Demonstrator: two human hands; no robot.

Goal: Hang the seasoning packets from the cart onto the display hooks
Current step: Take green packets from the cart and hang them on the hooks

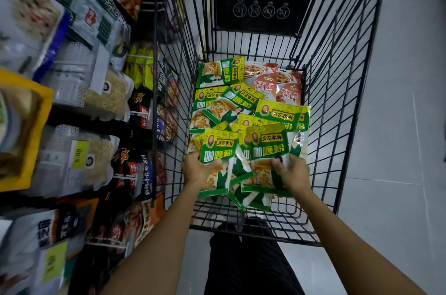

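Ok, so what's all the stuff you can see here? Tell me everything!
shopping cart: one, black wire, centre
green seasoning packets: many, too overlapped to count, green and yellow, piled in the cart
red seasoning packets: at least two, orange-red, cart's far right corner
sign panel: one, black, cart's far end
shelf packets: many, mixed colours, display on the left
price tags: two, yellow, on the display
floor: grey, right side
trousers: black, bottom centre
left hand: one, grips green packets
right hand: one, grips green packets
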